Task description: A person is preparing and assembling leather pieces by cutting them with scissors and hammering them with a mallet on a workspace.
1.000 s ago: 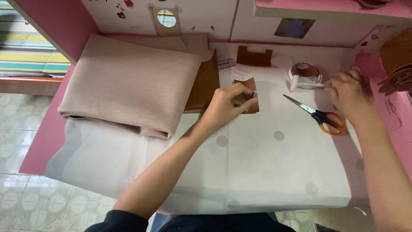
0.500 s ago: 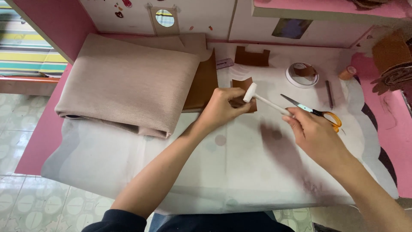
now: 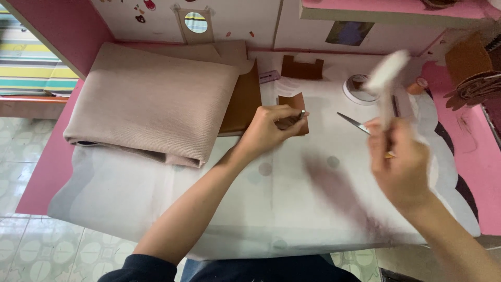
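My left hand (image 3: 270,128) presses down on a small brown leather piece (image 3: 296,112) lying on the white table cover, with a small metal part under the fingertips. My right hand (image 3: 401,164) is raised above the table and grips a small white mallet (image 3: 385,78), its head blurred and lifted up toward the back. Scissors (image 3: 353,122) lie partly hidden behind my right hand.
A folded beige cloth (image 3: 151,102) covers the left of the table, with a brown sheet (image 3: 242,102) tucked under its edge. Another brown cut piece (image 3: 301,68), a tape roll (image 3: 359,86) and a small orange spool (image 3: 417,85) sit at the back. Pink table edge (image 3: 477,172) on the right.
My right hand left the back right, picked up the white mallet and struck near the leather piece, then lifted the mallet high. My left hand stayed on the leather piece.
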